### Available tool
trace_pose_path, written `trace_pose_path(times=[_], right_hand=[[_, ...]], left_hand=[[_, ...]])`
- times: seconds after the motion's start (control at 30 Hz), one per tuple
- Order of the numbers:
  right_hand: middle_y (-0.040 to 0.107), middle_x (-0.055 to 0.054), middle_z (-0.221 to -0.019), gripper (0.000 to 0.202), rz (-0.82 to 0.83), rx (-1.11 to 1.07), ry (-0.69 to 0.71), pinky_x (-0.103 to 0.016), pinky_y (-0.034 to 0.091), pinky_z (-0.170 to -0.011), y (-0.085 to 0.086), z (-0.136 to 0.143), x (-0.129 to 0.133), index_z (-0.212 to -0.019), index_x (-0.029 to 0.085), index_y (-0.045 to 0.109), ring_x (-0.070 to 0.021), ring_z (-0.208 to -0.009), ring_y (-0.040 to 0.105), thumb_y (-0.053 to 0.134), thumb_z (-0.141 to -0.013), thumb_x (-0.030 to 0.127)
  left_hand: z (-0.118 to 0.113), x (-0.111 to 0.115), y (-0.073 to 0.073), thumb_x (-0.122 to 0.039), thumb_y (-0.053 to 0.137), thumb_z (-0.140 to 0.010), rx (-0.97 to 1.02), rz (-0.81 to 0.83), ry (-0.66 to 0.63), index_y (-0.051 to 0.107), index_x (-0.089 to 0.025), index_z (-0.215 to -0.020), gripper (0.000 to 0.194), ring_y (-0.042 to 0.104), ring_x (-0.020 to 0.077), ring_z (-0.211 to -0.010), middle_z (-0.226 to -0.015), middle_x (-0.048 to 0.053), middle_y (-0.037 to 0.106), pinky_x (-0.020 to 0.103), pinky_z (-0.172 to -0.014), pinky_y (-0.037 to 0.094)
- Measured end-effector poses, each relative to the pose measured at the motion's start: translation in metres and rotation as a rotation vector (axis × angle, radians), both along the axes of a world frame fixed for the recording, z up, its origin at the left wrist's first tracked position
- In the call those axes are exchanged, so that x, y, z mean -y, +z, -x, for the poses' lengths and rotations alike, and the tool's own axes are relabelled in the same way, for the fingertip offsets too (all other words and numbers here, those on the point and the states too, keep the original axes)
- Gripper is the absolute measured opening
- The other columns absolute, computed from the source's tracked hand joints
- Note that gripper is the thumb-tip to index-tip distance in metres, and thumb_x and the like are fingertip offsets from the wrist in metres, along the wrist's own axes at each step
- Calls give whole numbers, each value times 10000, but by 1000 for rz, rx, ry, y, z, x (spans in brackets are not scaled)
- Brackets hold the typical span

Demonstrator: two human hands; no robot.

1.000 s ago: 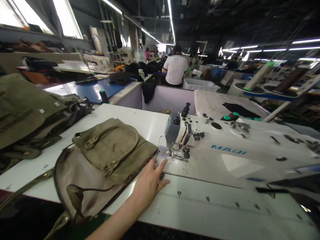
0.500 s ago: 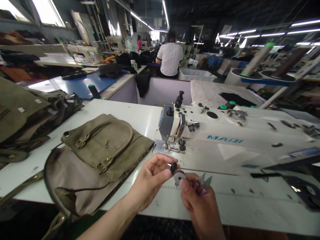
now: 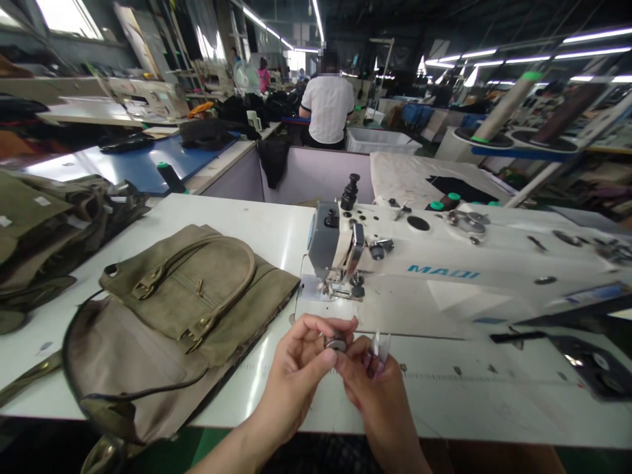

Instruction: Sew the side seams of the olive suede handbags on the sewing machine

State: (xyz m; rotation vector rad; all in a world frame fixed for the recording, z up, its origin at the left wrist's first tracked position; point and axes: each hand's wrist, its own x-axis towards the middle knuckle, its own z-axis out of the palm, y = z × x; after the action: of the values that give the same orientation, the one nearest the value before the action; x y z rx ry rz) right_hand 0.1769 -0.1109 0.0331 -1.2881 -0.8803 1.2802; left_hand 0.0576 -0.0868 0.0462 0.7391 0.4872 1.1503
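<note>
My left hand (image 3: pixel 291 372) is closed, pinching a small metal bobbin case just in front of the sewing machine (image 3: pixel 419 263). A round metal bobbin (image 3: pixel 336 345) is up against the case, and the thumb of my right hand (image 3: pixel 379 398) touches it. Fingers cover most of both parts, so I cannot tell how far the bobbin sits inside. Thread snips (image 3: pixel 378 355) with a purplish handle are tucked in my right hand, blades pointing up. To the left, an olive-green handbag (image 3: pixel 192 296) lies on the white table (image 3: pixel 276 220).
More olive bag pieces (image 3: pixel 44 224) are heaped at the far left. A black device (image 3: pixel 592 365) lies at the right. Thread cones (image 3: pixel 508 108) stand on a rack behind the machine. A person in a white shirt (image 3: pixel 327 108) sits further back, facing away.
My hands have come together, bringing the bobbin from my right hand against the bobbin case in my left. The snips have turned more upright. The view has shifted slightly.
</note>
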Motion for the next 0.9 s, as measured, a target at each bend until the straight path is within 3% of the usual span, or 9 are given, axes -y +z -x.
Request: trace_pose_path(times=[0.1,0.23,0.33,0.43,0.6,0.77,0.9], right_hand=[[315,87,-510,403,-59,226,-69,-237,238,-446,3,4,1,-623,191,533,-88,-468,281,717,-764,521],[451,47,-551,304,-189,421,-100,-246,350,-497,9,-5,5,-757,189,635,-127,-513,413,593,-885,462],[496,37,-565,271,-249,561,-145,-235,389,-519,10,-19,1,-781,184,648,-127,-524,455,585,-910,414],[453,54,-539,253,-327,704,-170,-227,371,-496,9,-29,-5,-760,185,642,-113,-489,426,586,-920,373],[512,46,-601,137,-531,879,-201,-222,384,-525,15,-32,-12,-819,194,660,-101,-497,442,606,-923,267],[540,41,-623,85,-703,940,-64,-217,381,-536,21,-28,-15,-873,191,663,-97,-517,473,594,-921,178],[461,53,-561,194,-591,928,-91,-232,347,-504,20,-27,-11,-720,192,600,-99,-491,433,574,-910,219]], left_hand=[[-2,1,-1,-188,703,-858,4,46,68,617,-192,-971,142,547,245,-1263,-1028,45,708,368,-1102,398],[-2,0,-2,-225,699,-866,-65,129,127,547,-251,-1247,411,670,234,-1062,-1023,36,699,374,-928,548],[-1,-1,-3,-225,733,-836,-166,124,97,629,-189,-1102,288,693,194,-961,-1052,55,690,352,-934,544],[-2,1,-7,-241,734,-833,-261,89,74,658,-155,-944,160,679,169,-955,-1033,45,673,298,-940,521],[-2,4,-8,-287,742,-821,-315,90,69,580,-171,-1037,294,612,99,-644,-750,-10,614,184,-586,459],[0,3,-6,-357,742,-821,-335,121,47,598,-133,-875,271,505,51,-592,-687,-20,557,153,-567,381],[9,-2,0,-352,780,-778,-185,203,-78,579,-143,-831,295,457,44,-562,-681,-35,511,153,-531,350]])
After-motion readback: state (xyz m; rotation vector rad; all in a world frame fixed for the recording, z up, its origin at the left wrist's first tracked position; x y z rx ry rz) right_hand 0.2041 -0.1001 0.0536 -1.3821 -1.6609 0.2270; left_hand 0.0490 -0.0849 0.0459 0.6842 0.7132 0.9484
